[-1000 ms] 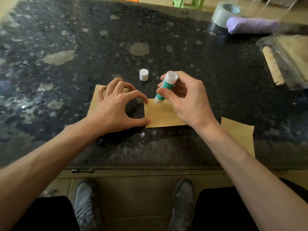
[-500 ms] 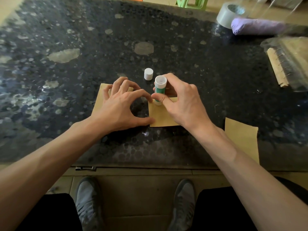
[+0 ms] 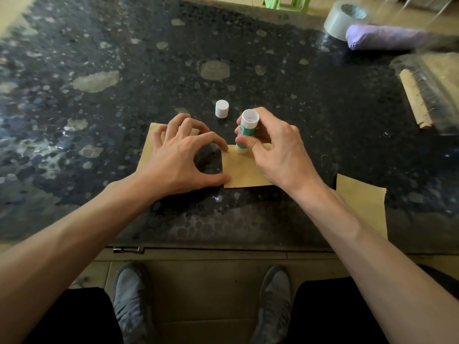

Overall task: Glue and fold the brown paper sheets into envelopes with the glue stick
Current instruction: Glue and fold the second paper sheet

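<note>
1 view: head-worn wide-angle, above the person, facing forward and steeply down onto the table [image 3: 124, 58]; left hand [image 3: 178, 157] and right hand [image 3: 280, 155] close at centre, shoes [image 3: 131, 299] at bottom edge

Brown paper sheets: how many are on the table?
3. The left sheet lies under the left hand; the middle sheet is under the glue stick; the right sheet lies near the table edge. More may be hidden under the hands.
</note>
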{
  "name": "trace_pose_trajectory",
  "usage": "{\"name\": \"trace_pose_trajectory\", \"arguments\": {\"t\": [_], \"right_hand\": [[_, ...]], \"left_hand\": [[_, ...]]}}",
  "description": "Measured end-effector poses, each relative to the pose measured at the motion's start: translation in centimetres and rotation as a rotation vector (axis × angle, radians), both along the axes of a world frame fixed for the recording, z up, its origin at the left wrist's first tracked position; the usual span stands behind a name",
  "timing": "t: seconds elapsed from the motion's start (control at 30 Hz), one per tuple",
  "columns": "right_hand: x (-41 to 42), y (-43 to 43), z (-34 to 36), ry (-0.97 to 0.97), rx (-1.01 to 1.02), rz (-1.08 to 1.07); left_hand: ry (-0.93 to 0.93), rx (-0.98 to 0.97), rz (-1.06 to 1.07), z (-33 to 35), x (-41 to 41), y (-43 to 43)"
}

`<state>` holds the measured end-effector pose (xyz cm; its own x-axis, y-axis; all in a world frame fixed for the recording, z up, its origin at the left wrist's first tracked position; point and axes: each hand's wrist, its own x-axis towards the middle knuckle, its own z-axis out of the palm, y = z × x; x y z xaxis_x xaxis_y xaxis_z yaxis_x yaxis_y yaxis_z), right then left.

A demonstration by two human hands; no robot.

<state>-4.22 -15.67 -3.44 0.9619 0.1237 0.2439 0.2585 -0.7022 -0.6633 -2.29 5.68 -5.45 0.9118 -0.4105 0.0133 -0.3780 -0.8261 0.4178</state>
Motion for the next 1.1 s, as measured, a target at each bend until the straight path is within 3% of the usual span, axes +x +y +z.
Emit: {"name": "trace_pose_trajectory", "arguments": {"t": [1.1], "right_hand": [[-1.4, -6.3, 0.5, -0.011, -0.11, -0.181]], "left_hand": [[0.025, 0.025, -0.013, -0.2, 0.3, 0.1]]}}
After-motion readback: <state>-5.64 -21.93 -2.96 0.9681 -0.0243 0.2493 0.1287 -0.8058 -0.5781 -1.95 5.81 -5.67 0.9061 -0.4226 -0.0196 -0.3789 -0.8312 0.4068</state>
